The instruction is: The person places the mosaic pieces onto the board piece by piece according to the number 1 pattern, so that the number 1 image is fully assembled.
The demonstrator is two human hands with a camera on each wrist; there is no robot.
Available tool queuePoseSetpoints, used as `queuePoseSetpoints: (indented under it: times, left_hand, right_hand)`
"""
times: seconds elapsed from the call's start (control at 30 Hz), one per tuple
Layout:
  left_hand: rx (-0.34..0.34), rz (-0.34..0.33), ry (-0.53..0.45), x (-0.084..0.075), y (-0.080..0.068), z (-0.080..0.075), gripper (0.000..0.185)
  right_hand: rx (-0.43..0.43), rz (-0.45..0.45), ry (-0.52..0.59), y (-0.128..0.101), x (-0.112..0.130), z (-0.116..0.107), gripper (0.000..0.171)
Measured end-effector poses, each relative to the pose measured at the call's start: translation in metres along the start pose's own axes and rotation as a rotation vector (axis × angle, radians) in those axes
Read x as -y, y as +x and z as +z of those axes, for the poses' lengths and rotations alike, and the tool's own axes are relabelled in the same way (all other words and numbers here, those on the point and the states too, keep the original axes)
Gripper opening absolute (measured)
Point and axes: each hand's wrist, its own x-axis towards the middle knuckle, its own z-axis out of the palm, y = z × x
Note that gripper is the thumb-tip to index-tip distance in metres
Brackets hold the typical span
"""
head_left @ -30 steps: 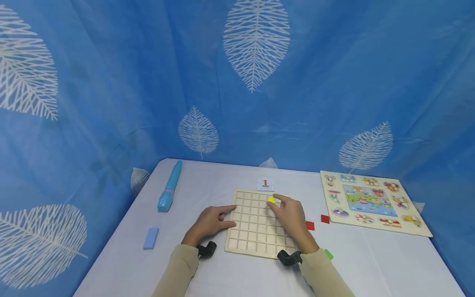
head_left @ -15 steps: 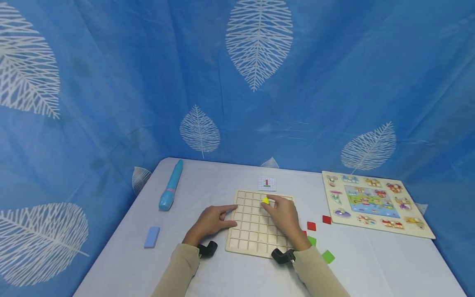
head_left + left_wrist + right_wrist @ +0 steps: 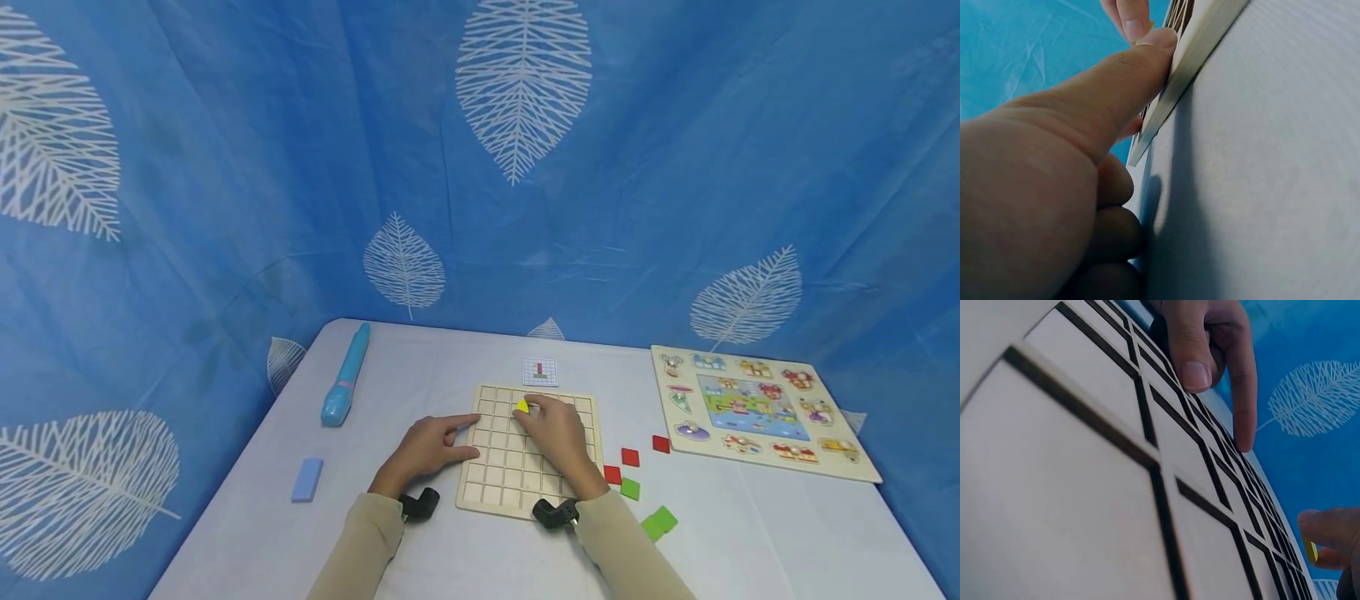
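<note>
A pale wooden grid board (image 3: 495,477) lies flat in the middle of the table in the head view. My left hand (image 3: 426,446) touches its left edge with outstretched thumb and index finger; in the left wrist view the thumb (image 3: 1138,69) lies against the rim while the other fingers fold under. Over the upper middle of the board, my right hand (image 3: 557,433) pinches a small yellow tile (image 3: 522,407) between thumb and index finger. The right wrist view shows the tile (image 3: 1313,551) edge-on, close above the grid. Behind the board lies a small pattern card (image 3: 540,372).
Red tiles (image 3: 630,457) and green tiles (image 3: 665,519) lie scattered right of the board. A picture puzzle board (image 3: 787,450) occupies the far right. At left are a blue toy microphone (image 3: 346,375) and a light blue block (image 3: 307,480). A blue curtain (image 3: 637,208) hangs behind.
My right hand has moved left across the board with the yellow tile, uncovering more red and green tiles at right. The left hand stays at the board's left edge.
</note>
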Motion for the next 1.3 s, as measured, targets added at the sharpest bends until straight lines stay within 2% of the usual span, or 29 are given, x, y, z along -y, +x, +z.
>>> queuePoseSetpoints:
  times: [0.13, 0.27, 0.4, 0.63, 0.93, 1.17, 1.3]
  left_hand:
    - [0.004, 0.018, -0.032, 0.002, 0.0, 0.0, 0.062]
    - [0.015, -0.015, -0.034, 0.001, -0.003, 0.001, 0.062]
    - [0.026, -0.04, -0.036, 0.001, -0.008, 0.004, 0.061]
    - [0.01, 0.009, -0.039, 0.001, -0.008, 0.004, 0.061]
    - [0.019, 0.002, -0.033, -0.001, -0.004, 0.002, 0.062]
    - [-0.002, 0.011, -0.031, -0.001, -0.001, -0.001, 0.061]
    - [0.007, -0.006, -0.033, -0.001, -0.001, 0.0, 0.062]
  right_hand:
    - [-0.009, -0.012, -0.035, 0.0, 0.001, 0.003, 0.04]
    - [0.014, 0.02, -0.054, -0.002, 0.002, 0.006, 0.041]
    - [0.018, 0.014, -0.078, -0.007, 0.001, 0.011, 0.039]
    - [-0.032, -0.011, -0.113, -0.007, 0.001, 0.013, 0.037]
    - [-0.071, -0.016, -0.135, -0.005, 0.004, 0.013, 0.036]
    - [-0.095, -0.025, -0.146, -0.002, 0.008, 0.011, 0.037]
    - [-0.081, -0.02, -0.162, -0.004, 0.007, 0.012, 0.037]
